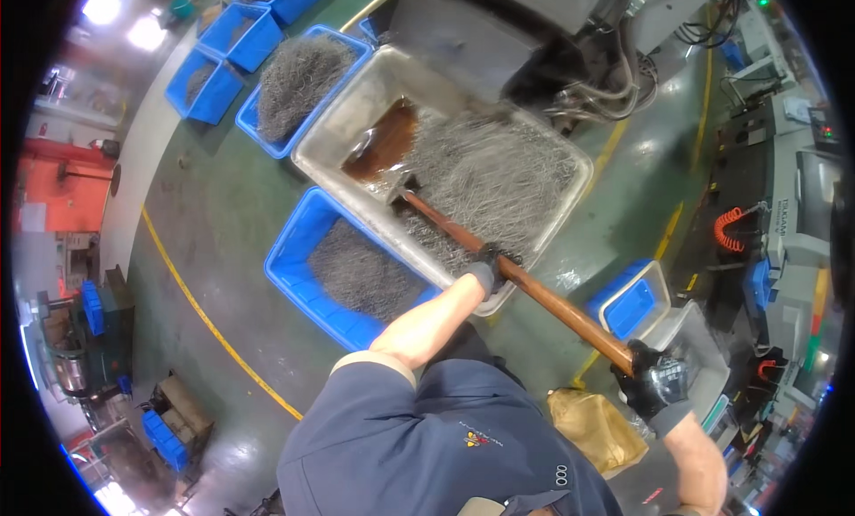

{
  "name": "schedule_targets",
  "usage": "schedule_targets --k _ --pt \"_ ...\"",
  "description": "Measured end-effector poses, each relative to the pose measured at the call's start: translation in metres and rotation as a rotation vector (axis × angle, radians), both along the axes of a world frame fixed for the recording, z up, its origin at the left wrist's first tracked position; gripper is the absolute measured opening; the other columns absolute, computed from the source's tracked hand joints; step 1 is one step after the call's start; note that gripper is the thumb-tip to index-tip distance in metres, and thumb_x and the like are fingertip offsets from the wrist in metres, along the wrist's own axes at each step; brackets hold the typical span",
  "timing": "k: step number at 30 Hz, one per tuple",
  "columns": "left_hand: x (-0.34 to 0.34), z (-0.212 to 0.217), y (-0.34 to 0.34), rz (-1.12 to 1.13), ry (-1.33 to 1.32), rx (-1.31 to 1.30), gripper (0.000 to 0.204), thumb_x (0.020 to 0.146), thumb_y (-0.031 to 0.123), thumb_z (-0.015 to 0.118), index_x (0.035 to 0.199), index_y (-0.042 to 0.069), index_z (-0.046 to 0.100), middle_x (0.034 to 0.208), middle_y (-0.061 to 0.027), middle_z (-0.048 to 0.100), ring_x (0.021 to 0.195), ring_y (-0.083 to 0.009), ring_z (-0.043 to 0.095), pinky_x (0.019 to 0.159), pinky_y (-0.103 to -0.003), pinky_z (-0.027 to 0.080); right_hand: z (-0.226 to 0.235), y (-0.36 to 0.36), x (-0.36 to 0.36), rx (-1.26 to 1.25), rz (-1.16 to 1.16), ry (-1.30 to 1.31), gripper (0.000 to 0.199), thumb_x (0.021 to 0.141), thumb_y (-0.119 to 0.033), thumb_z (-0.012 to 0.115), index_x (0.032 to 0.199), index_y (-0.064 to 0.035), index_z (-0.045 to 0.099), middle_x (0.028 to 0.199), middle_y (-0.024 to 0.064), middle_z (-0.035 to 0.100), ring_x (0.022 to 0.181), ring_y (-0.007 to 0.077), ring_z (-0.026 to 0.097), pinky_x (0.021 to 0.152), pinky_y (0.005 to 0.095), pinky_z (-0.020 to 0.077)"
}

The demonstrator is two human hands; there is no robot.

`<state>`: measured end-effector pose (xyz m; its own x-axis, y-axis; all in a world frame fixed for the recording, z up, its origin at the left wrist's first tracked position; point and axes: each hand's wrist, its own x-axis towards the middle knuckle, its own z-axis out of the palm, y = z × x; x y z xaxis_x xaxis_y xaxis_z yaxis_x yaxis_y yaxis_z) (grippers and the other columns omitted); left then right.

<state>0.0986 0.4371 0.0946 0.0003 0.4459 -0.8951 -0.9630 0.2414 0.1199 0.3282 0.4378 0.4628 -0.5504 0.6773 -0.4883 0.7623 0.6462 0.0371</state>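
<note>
My left hand [495, 265], in a dark glove, is wrapped round the middle of a long brown wooden tool handle [565, 311]. Near its end, my right hand [657, 380], in a black glove, grips the same handle. The handle slants down into a large grey-white bin [343, 89], where the tool's dark head [403, 186] is too unclear to name. Tangled metal shavings [499, 173] heap up across the bin's right part. Brown liquid [383, 144] lies in its left part, next to the tool head.
A blue bin [294, 280] of shavings stands against the near left side, with another heaped blue bin [243, 120] beyond it. Dark machinery [463, 35] overhangs the far side. Beside my right hand are a yellowish sack [597, 427] and a grey container [708, 356].
</note>
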Motion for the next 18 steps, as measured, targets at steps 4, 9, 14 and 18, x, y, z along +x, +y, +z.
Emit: schedule_targets --k 4,9,14,18 --pt "-0.008 -0.057 0.041 -0.200 0.346 0.041 0.036 0.091 0.034 0.043 0.102 0.001 0.050 0.086 -0.0173 0.057 0.077 -0.0302 0.057 0.071 -0.042 0.047 -0.041 0.005 0.002 -0.013 -0.108 0.144 0.034 0.076 -0.033 0.064 0.097 -0.0059 0.058 0.074 0.0167 0.062 0.069 0.0353 0.060 0.061 0.0427 0.0481" --pt "-0.111 -0.081 0.145 -0.131 0.275 0.046 0.033 0.092 0.030 0.042 0.099 -0.002 0.050 0.084 -0.0172 0.057 0.070 -0.0306 0.057 0.063 -0.043 0.049 -0.103 0.056 -0.085 -0.086 -0.170 0.129 0.035 0.081 -0.037 0.059 0.092 -0.0041 0.056 0.067 0.0176 0.060 0.065 0.0350 0.060 0.058 0.0422 0.0469" --pt "-0.116 -0.115 0.167 0.069 -0.237 -0.309 0.025 0.087 0.030 0.050 0.096 0.006 0.048 0.077 -0.0131 0.055 0.065 -0.0290 0.055 0.059 -0.044 0.048 -0.105 0.090 -0.080 -0.190 -0.114 0.077 0.034 0.082 -0.037 0.056 0.092 -0.0045 0.056 0.070 0.0184 0.061 0.067 0.0355 0.060 0.061 0.0420 0.0471" --pt "-0.026 -0.044 0.136 -0.020 0.049 0.015 0.035 0.092 0.034 0.038 0.106 0.004 0.046 0.094 -0.0199 0.055 0.086 -0.0338 0.058 0.074 -0.046 0.048 -0.076 0.093 -0.032 -0.262 -0.227 0.154 0.031 0.082 -0.034 0.057 0.097 -0.0068 0.054 0.076 0.0192 0.062 0.072 0.0367 0.060 0.066 0.0433 0.0466"
